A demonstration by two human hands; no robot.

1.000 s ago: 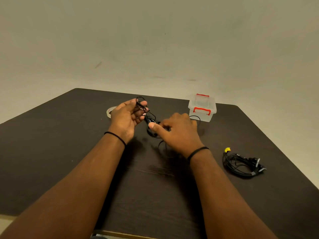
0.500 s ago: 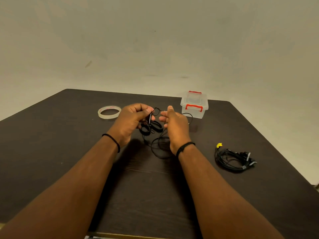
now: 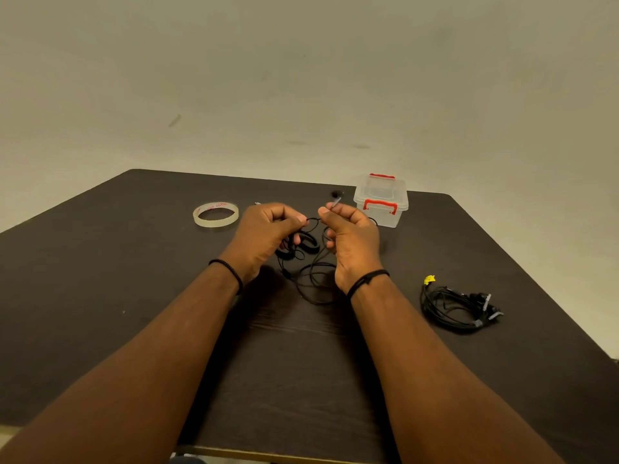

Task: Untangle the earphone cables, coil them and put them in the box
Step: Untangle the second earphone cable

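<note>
Left hand [image 3: 264,234] curled, pinching thin black earphone cable [image 3: 313,277]; right hand [image 3: 351,239] curled, gripping its metal plug end. Between and below both, loose glossy loops sagging onto dark wood-grain surface [image 3: 134,279]. Beyond right: clear plastic box [image 3: 382,202], red latches, lid on. Far right, second black bundle [image 3: 459,306], yellow tag. Left, translucent tape ring [image 3: 216,214].
</note>
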